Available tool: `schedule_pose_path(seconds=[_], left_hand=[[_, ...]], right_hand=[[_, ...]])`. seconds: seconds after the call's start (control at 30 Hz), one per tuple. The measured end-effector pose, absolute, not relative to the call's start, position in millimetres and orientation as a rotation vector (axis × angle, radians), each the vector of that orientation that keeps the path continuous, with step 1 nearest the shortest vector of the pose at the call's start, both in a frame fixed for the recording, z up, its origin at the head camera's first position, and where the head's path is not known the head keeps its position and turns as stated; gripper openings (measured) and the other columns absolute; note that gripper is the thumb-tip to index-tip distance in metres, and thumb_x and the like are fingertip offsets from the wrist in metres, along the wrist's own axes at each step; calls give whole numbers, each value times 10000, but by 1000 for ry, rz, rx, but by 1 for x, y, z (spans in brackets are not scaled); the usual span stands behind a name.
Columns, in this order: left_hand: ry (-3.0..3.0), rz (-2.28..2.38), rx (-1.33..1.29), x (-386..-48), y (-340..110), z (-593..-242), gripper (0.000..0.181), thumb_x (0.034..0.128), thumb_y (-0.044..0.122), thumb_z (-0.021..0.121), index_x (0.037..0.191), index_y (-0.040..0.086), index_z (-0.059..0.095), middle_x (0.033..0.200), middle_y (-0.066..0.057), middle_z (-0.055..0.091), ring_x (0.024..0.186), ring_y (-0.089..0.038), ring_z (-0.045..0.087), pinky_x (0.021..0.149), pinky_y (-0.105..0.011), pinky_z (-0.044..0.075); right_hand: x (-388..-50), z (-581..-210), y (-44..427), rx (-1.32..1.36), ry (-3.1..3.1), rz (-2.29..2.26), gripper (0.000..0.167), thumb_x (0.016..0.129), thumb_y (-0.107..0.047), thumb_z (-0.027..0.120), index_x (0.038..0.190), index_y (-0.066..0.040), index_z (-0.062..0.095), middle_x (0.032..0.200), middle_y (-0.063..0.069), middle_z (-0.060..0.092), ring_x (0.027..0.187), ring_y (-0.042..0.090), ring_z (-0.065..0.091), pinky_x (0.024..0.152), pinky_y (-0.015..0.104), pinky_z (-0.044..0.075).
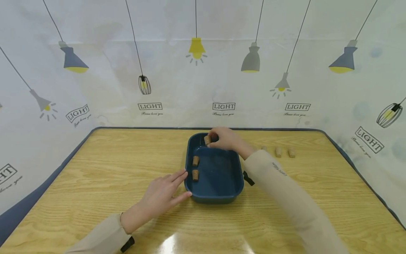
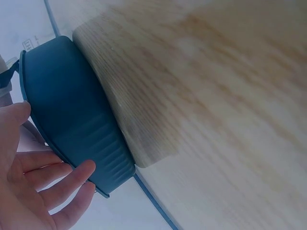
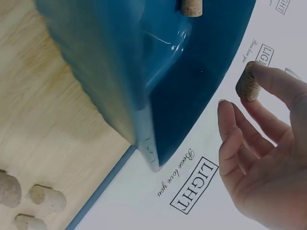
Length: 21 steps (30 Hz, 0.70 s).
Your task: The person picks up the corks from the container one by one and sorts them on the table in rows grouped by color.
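Note:
A deep blue rectangular dish [image 1: 219, 176] stands on the wooden table. Inside it, along the left wall, lie two corks, a nearer cork [image 1: 195, 175] and a farther cork [image 1: 196, 161]. My right hand [image 1: 226, 138] is over the far end of the dish and pinches another cork [image 3: 248, 82] between thumb and finger. My left hand [image 1: 161, 192] touches the left rim of the dish, its fingers fairly straight; in the left wrist view the fingers [image 2: 72, 184] lie against the dish's outer wall [image 2: 76, 115].
To the right of the dish, several corks stand in a row on the table [image 1: 127, 158], among them one cork [image 1: 278, 152] and an end cork [image 1: 291, 152], partly behind the right arm. A wall sheet [image 1: 177, 70] printed with lamps rises behind the table.

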State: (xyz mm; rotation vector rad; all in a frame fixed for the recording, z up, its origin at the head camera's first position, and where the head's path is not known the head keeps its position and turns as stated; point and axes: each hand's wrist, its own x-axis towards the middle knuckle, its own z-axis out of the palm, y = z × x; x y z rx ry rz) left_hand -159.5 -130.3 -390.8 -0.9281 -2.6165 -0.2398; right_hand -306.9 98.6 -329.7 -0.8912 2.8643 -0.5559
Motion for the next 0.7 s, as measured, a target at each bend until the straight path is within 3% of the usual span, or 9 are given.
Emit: schedule_pose_path(seconds=[0.4, 0.7], left_hand=[[-2614, -247, -929, -159, -130, -390, 588, 820, 501, 538, 1202, 53, 558, 1210, -83, 526, 777, -192, 616, 503, -266, 442], [-2591, -258, -938, -160, -130, -391, 588, 813, 494, 554, 1194, 45, 563, 1198, -88, 534, 763, -192, 618, 470, -239, 416]], right_hand=[[-297, -330, 122, -960, 2875, -567, 371, 810, -232, 645, 1105, -22, 569, 1062, 114, 564, 989, 245, 514, 834, 380, 393], [-290, -329, 146, -919, 2878, -604, 369, 808, -260, 644, 1101, -49, 569, 1062, 101, 556, 784, 190, 549, 710, 352, 435]])
